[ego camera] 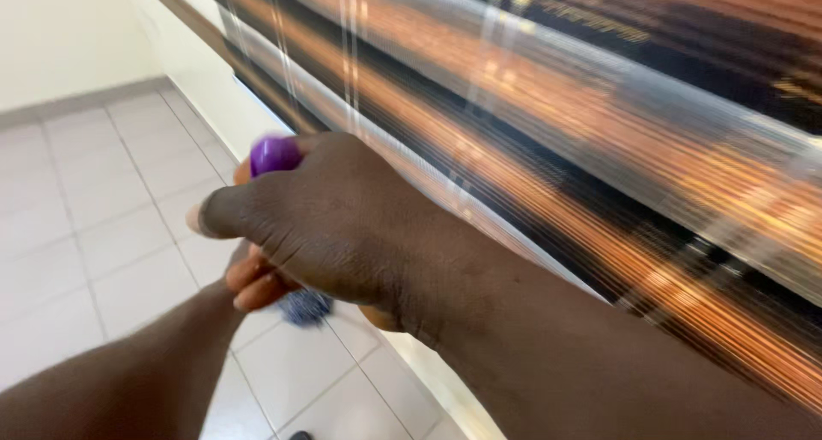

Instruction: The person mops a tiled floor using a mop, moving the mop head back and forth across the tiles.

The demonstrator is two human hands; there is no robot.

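Observation:
My right hand (342, 226) is in the middle of the view with its back to the camera. Its thumb points left and its fingers curl away out of sight. Behind it stands a spool with a purple top (274, 155) and a bluish wound end (306, 307) showing below the hand. My left hand (257, 279) comes in from the lower left. Its fingers wrap around the spool's lower part, and most of the hand is hidden by the right hand. Whether the right hand also grips the spool is hidden.
A loom's sheet of stretched orange and black threads (599, 175) runs diagonally across the right and top, blurred, close behind the hands. A pale frame edge (214, 89) runs below it. White floor tiles (94, 200) fill the left, with a cream wall (60, 29) behind.

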